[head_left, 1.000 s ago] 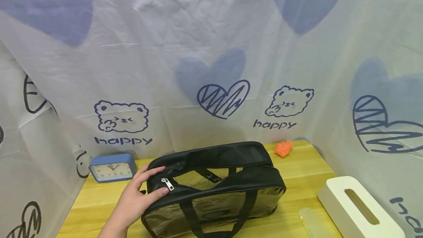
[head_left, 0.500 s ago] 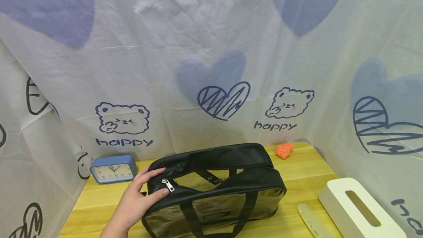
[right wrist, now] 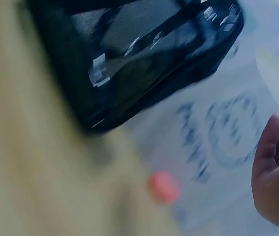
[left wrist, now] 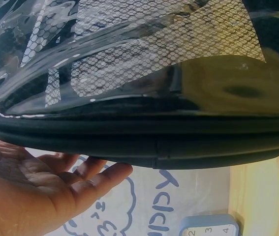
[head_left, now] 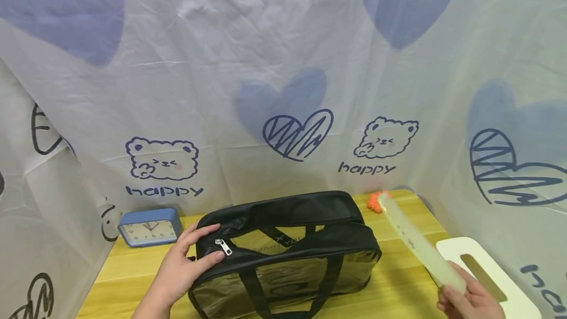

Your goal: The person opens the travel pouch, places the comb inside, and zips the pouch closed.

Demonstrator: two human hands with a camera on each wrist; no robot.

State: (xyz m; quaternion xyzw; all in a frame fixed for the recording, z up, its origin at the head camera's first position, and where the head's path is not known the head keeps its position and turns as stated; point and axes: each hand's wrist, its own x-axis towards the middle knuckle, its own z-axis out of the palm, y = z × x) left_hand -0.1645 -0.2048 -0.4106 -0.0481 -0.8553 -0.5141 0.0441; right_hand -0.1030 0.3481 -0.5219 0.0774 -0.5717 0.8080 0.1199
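Note:
A black toiletry bag (head_left: 288,255) with clear panels, mesh and carry handles lies on the wooden table, its zip top partly open. My left hand (head_left: 181,265) holds the bag's left end, thumb on the top beside the silver zip pull (head_left: 224,246), fingers over the far corner. In the left wrist view the left hand (left wrist: 55,187) is against the bag's edge. At the right, my right hand (head_left: 471,294) grips the near end of a long, pale, translucent piece with a rounded tip (head_left: 416,240), raised and tilted toward the back. Its exact kind is unclear.
A blue alarm clock (head_left: 149,227) stands left of the bag. An orange yarn-like clump (head_left: 374,202) lies at the back right, partly behind the pale piece's tip. A white slotted box (head_left: 514,299) sits at the right; a printed curtain (head_left: 274,38) surrounds the table.
My right hand has come into view at the right, raising the pale piece up and toward the back. The left hand and the bag stay in place.

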